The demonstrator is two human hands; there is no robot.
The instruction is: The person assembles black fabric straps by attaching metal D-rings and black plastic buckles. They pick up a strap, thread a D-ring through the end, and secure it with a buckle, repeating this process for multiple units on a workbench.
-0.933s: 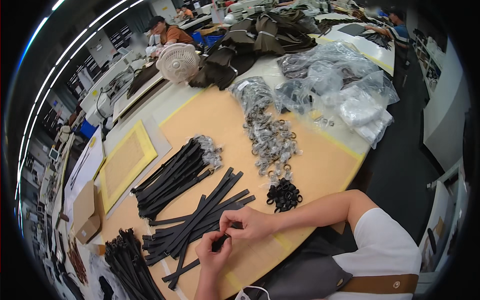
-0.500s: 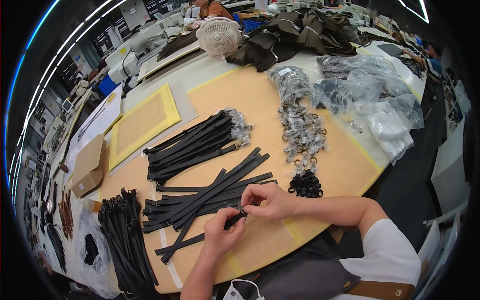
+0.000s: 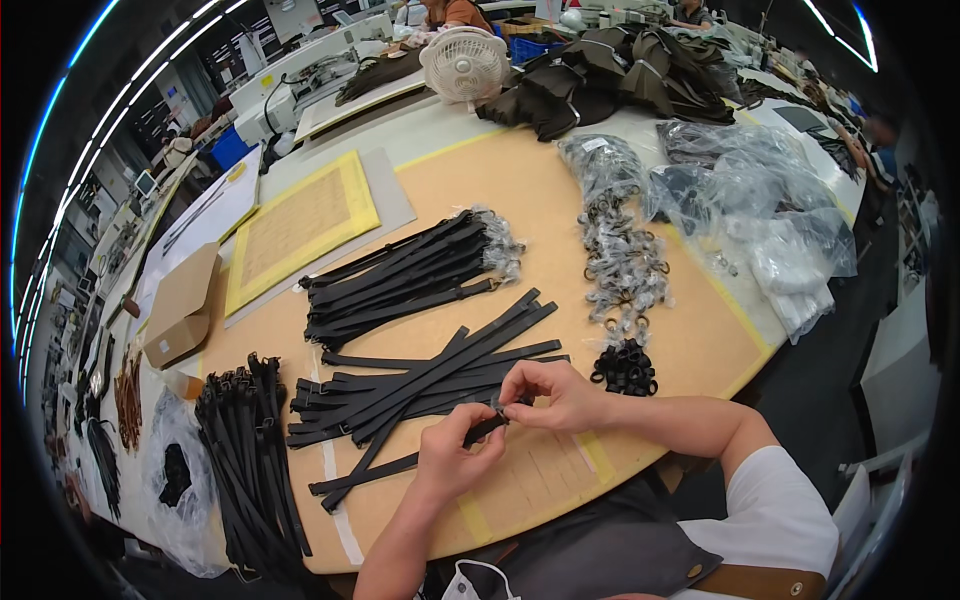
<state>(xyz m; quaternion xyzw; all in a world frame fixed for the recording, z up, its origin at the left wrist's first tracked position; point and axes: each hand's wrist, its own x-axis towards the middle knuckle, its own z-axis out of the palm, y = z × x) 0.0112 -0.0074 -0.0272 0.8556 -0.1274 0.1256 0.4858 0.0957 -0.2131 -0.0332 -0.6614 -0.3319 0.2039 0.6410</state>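
A black strap (image 3: 368, 474) runs leftward over the table from my left hand (image 3: 452, 452), whose fingers are closed around it close to one end. At that end my right hand (image 3: 558, 396) pinches a small shiny piece, perhaps a buckle; the fingertips cover most of it. Loose black straps (image 3: 440, 385) lie crossed just beyond my hands. Small black rings (image 3: 625, 368) are heaped past my right hand. Behind them stretches a row of plastic-wrapped metal fittings (image 3: 622, 262).
Straps with wrapped ends (image 3: 400, 285) form a bundle farther back; another strap bundle (image 3: 245, 450) hangs toward the left front edge. A cardboard box (image 3: 182, 310), a yellow-edged board (image 3: 300, 230), clear plastic bags (image 3: 760, 200), a white fan (image 3: 465, 65) and dark fabric stacks (image 3: 600, 80) surround the work area.
The whole view has shifted, so the table's contents sit farther right. Both hands remain together at the strap's end, with only a slight change in the fingers.
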